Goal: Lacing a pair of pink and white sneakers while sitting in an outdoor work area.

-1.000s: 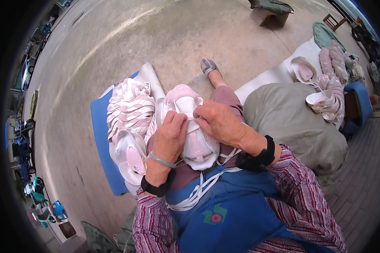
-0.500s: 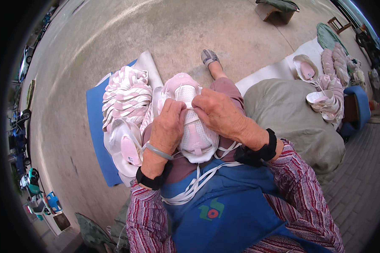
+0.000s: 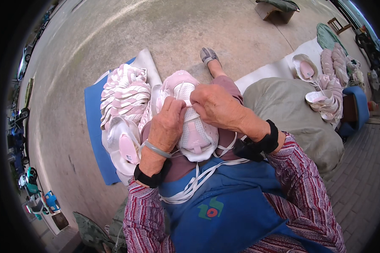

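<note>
Sheeting, blue and flat, lay on the floor at your far left, beneath a tight stack of pink-and-white shoe uppers; just beside its near end sat an open white upper with a pink oval panel. Your left hand came next, thumb and fingers pinched narrow on what looked like a flat white lace, though the knuckles hid the exact hold. The pink-and-white mesh shoe upper itself rested on your lap, between your two hands. It looked light and soft, its mesh likely to sag or shift under a pull; the firmer padded edges along the lace opening seemed the surest places to hold, and a gentle, even pinch looked enough. Your right hand was set opposite in the same narrow pinch, fingertips near the left hand's. Beyond it bulged a large grey-green cloth sack, and at far right nested pink-and-white uppers lay by a white sheet.
</note>
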A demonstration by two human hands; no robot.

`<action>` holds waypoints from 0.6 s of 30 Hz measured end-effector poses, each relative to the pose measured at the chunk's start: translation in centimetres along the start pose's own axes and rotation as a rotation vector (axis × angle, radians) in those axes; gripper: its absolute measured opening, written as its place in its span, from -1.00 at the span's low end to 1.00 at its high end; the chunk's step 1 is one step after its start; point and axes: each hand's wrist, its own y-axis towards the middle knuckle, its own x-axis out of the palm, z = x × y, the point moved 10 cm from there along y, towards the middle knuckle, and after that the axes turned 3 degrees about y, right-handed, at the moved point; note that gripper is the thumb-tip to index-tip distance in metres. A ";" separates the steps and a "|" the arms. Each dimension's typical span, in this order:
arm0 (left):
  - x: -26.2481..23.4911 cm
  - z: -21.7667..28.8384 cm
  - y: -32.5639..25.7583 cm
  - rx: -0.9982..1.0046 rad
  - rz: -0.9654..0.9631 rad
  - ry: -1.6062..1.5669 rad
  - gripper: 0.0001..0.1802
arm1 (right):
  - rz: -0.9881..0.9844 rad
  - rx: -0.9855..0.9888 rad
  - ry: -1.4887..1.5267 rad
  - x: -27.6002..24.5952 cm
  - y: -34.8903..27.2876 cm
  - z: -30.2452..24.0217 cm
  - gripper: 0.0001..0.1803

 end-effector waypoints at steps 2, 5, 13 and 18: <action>0.0 0.0 0.0 -0.001 0.001 0.004 -0.88 | 0.047 -0.014 -0.052 -0.4 -0.1 -0.6 -0.91; 0.0 -0.1 0.1 -0.002 -0.003 0.005 -0.88 | 0.048 0.017 -0.152 -0.1 0.0 -1.5 -0.89; 0.3 -0.1 0.5 -0.008 -0.007 0.001 -0.88 | -0.025 0.007 -0.117 -0.1 0.2 -0.6 -0.94; 0.0 -0.2 0.0 -0.048 -0.024 -0.002 -0.88 | 0.064 0.023 -0.040 0.0 -0.5 -0.7 -0.95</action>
